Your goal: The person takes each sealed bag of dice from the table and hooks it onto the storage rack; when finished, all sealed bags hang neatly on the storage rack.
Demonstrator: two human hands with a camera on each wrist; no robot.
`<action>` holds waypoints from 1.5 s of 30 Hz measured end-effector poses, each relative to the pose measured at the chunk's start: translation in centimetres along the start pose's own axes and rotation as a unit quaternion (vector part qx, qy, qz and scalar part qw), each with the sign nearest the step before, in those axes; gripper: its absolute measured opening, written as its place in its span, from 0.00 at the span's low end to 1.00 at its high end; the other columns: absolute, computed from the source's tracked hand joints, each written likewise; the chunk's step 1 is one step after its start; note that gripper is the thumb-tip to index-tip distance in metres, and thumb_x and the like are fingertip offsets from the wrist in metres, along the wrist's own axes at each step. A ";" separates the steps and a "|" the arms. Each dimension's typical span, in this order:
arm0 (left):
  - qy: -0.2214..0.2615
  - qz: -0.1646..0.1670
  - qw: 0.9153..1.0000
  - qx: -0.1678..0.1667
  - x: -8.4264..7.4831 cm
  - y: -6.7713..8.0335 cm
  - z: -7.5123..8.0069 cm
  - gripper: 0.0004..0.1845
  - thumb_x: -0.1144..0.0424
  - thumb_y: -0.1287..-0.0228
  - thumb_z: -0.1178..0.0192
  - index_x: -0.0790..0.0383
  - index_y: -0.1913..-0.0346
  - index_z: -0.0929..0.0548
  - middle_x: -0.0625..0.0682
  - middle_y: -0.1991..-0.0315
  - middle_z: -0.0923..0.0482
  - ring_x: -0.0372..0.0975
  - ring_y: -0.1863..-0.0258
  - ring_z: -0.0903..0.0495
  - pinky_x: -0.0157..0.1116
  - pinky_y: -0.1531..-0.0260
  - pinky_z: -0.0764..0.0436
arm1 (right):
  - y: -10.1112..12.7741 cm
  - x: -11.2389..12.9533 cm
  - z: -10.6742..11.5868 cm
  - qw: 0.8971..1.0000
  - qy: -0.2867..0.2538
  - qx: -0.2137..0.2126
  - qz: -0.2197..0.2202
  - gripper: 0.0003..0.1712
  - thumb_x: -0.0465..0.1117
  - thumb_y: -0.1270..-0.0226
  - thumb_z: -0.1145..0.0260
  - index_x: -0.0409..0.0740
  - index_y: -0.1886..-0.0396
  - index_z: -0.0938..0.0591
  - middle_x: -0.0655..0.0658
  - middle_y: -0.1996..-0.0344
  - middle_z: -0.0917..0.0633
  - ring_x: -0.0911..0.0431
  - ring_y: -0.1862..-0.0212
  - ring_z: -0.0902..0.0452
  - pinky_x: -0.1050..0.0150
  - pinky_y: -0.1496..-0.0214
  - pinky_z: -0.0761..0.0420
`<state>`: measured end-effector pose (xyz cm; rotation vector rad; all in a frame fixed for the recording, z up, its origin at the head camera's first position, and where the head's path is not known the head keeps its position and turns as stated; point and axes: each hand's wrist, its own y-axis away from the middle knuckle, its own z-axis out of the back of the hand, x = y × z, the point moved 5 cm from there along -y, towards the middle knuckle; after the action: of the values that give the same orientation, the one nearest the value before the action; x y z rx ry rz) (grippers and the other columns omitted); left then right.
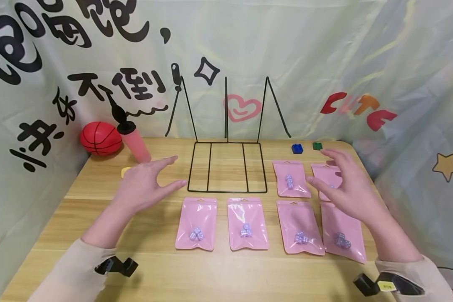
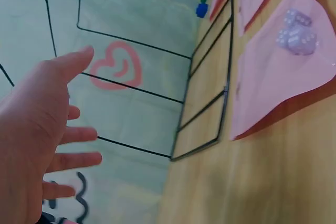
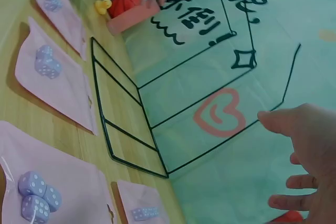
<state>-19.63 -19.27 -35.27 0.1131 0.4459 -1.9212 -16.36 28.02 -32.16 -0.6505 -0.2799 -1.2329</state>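
Note:
My left hand (image 1: 145, 182) hovers over the table's left half with fingers spread and nothing in it. On the right, my right hand (image 1: 347, 186) is likewise spread and bare, overlapping a pink pouch (image 1: 326, 172) in the head view. Between the hands stands a black wire rack (image 1: 226, 191) with upright hooked arms. Two pink pouches with purple dice, one (image 1: 196, 222) left of the other (image 1: 248, 222), lie in front of it. Three more lie to the right: an upper pouch (image 1: 291, 180), a lower pouch (image 1: 300, 226) and one (image 1: 345, 230) below my right hand.
A red toy basketball (image 1: 100, 138) and a pink bottle-shaped pump (image 1: 136, 142) with a black top stand at the back left. A yellow duck (image 3: 102, 7) is beside them. A blue block (image 1: 297, 149) and a green block (image 1: 317, 146) sit at the back right. A printed curtain (image 1: 305, 54) hangs behind.

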 end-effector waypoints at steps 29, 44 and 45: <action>0.112 -0.056 0.989 0.078 3.6 -1.1 -10.7 0.33 0.41 0.28 0.32 0.61 0.32 0.17 0.58 0.25 0.28 0.56 0.27 0.29 0.57 0.27 0.32 | -1.0 -8.8 -5.5 0.964 -0.133 0.095 -0.209 0.45 0.57 0.26 0.28 0.35 0.22 0.32 0.29 0.28 0.28 0.33 0.32 0.27 0.67 0.51 0.16; 0.109 -0.071 0.987 0.095 3.1 -1.2 -11.9 0.26 0.51 0.24 0.32 0.66 0.34 0.17 0.59 0.30 0.24 0.54 0.30 0.25 0.53 0.30 0.27 | -2.0 -9.9 -9.7 0.947 -0.047 0.100 -0.302 0.46 0.50 0.29 0.26 0.24 0.26 0.33 0.26 0.40 0.24 0.36 0.44 0.26 0.42 0.36 0.21; 0.111 -0.070 0.987 0.094 3.1 -1.2 -12.0 0.26 0.51 0.24 0.33 0.66 0.34 0.17 0.59 0.30 0.24 0.54 0.30 0.25 0.53 0.30 0.28 | -2.1 -9.9 -9.7 0.944 -0.045 0.098 -0.311 0.46 0.50 0.29 0.25 0.24 0.26 0.33 0.26 0.42 0.23 0.37 0.45 0.26 0.44 0.39 0.19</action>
<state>-23.49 -17.28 -46.94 0.4325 0.4281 -2.0971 -22.94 29.57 -44.50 -0.4534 -0.7147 -1.7521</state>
